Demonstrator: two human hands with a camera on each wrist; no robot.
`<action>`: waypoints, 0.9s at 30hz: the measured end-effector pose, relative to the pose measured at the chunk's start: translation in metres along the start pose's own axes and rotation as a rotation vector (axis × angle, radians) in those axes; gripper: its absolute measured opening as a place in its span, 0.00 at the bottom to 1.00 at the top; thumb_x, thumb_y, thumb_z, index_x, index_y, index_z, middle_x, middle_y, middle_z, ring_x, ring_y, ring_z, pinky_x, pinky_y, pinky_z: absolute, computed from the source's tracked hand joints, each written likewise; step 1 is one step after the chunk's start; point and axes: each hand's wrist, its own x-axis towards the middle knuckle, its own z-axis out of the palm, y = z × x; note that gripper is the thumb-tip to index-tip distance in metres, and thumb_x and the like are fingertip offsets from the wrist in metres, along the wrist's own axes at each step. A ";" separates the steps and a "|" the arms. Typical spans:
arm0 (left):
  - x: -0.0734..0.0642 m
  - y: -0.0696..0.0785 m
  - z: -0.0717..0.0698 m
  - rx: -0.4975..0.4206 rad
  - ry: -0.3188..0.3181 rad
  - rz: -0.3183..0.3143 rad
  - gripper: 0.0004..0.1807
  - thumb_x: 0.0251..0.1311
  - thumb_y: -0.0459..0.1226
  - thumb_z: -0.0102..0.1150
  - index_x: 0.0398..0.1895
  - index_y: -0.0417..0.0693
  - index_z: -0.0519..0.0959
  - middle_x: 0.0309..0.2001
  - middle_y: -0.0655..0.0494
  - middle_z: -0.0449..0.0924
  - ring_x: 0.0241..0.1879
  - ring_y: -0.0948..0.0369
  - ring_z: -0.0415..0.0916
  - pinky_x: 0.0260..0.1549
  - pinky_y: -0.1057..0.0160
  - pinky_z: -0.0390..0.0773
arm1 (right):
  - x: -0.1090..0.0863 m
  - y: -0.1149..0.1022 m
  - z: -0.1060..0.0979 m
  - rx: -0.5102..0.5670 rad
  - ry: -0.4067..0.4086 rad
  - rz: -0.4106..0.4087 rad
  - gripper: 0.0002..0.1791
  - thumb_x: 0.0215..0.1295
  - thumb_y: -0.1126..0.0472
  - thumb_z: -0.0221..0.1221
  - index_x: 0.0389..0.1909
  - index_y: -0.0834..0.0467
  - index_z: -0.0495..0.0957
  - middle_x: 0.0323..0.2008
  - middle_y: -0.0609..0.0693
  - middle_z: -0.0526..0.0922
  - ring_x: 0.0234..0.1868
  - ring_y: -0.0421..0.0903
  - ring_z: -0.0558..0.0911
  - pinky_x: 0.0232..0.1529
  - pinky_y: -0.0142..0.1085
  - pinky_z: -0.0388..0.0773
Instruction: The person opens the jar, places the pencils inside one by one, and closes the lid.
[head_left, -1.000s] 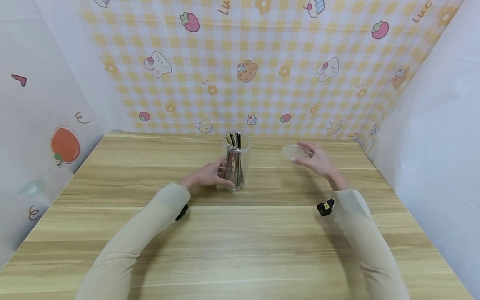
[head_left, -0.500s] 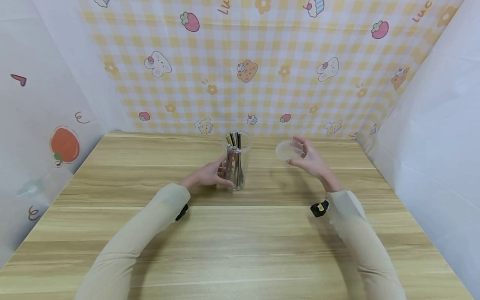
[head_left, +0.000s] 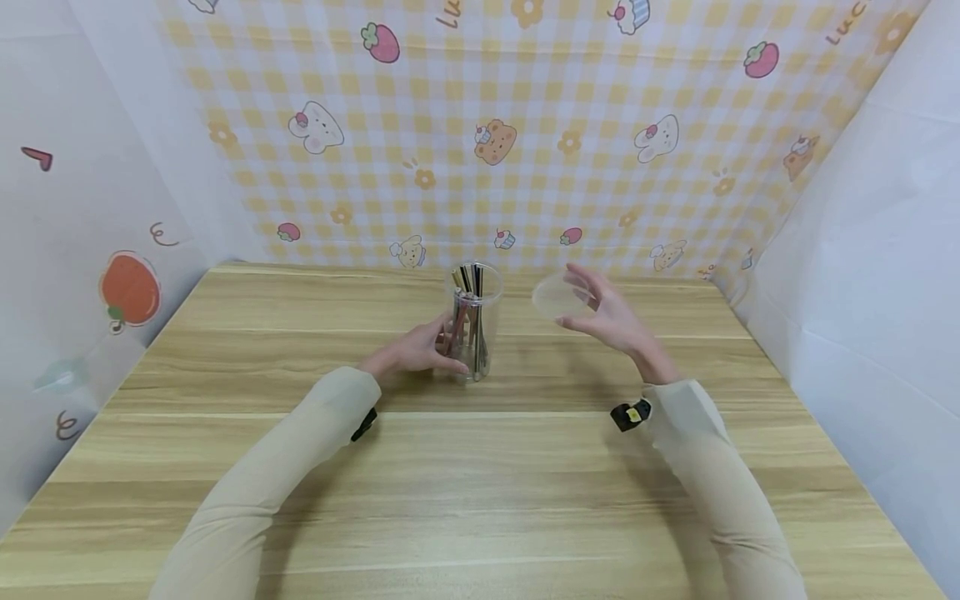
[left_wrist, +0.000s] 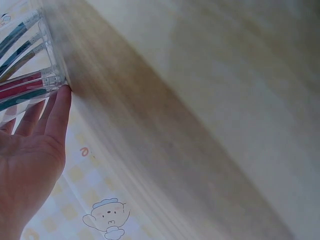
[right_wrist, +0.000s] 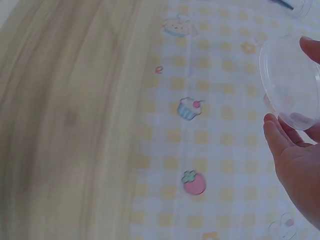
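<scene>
A clear plastic cup [head_left: 489, 333] stands upright at the back middle of the table, with several slim pens [head_left: 474, 312] in it. My left hand [head_left: 420, 346] holds the cup low on its left side, thumb in front and fingers behind. In the left wrist view, the fingers [left_wrist: 57, 117] lie along the cup's wall beside the coloured pens [left_wrist: 25, 85]. Right of the cup, my right hand [head_left: 611, 318] pinches a clear round lid [head_left: 555, 298] by its edge, raised over the table. The lid [right_wrist: 287, 85] is tilted in the right wrist view, between thumb and fingers.
The wood-grain table [head_left: 480, 492] reaches back to a yellow checked cloth [head_left: 450, 192] hanging behind it. White cloth walls [head_left: 862, 250] close in both sides. A black wrist camera [head_left: 630, 415] sits under the right sleeve cuff.
My right hand has moved left toward the cup and slightly up, carrying the lid with it. The left hand and the cup have stayed in place.
</scene>
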 end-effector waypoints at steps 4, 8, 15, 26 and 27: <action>0.000 0.000 0.000 0.006 0.003 0.001 0.55 0.37 0.45 0.71 0.67 0.57 0.45 0.52 0.45 0.68 0.52 0.53 0.65 0.54 0.54 0.60 | 0.007 -0.001 0.003 -0.020 -0.016 -0.038 0.44 0.49 0.69 0.63 0.65 0.60 0.50 0.61 0.58 0.56 0.61 0.50 0.58 0.59 0.37 0.55; 0.000 0.001 0.000 0.008 0.004 0.008 0.55 0.37 0.44 0.71 0.67 0.56 0.45 0.52 0.45 0.68 0.52 0.52 0.65 0.54 0.54 0.60 | 0.013 -0.001 0.006 -0.009 -0.020 -0.099 0.44 0.49 0.70 0.63 0.65 0.59 0.50 0.61 0.55 0.57 0.61 0.47 0.58 0.59 0.36 0.55; -0.001 0.001 0.000 0.014 0.004 0.014 0.54 0.38 0.44 0.71 0.67 0.56 0.45 0.52 0.45 0.69 0.52 0.53 0.65 0.54 0.54 0.60 | 0.015 -0.028 0.011 0.067 -0.023 -0.195 0.43 0.46 0.78 0.60 0.64 0.66 0.49 0.61 0.61 0.56 0.61 0.52 0.57 0.59 0.40 0.55; -0.001 0.001 0.000 0.003 -0.001 0.024 0.54 0.37 0.45 0.71 0.67 0.57 0.46 0.52 0.45 0.68 0.52 0.52 0.65 0.54 0.53 0.60 | 0.016 -0.050 0.014 0.072 -0.009 -0.197 0.43 0.43 0.80 0.58 0.62 0.70 0.49 0.59 0.67 0.55 0.60 0.58 0.57 0.59 0.46 0.55; -0.001 0.001 0.000 0.005 0.001 0.024 0.54 0.37 0.45 0.71 0.67 0.57 0.46 0.52 0.45 0.69 0.52 0.52 0.65 0.54 0.53 0.60 | 0.016 -0.050 0.014 0.063 -0.011 -0.190 0.43 0.43 0.80 0.59 0.62 0.70 0.49 0.59 0.66 0.55 0.60 0.58 0.57 0.59 0.46 0.55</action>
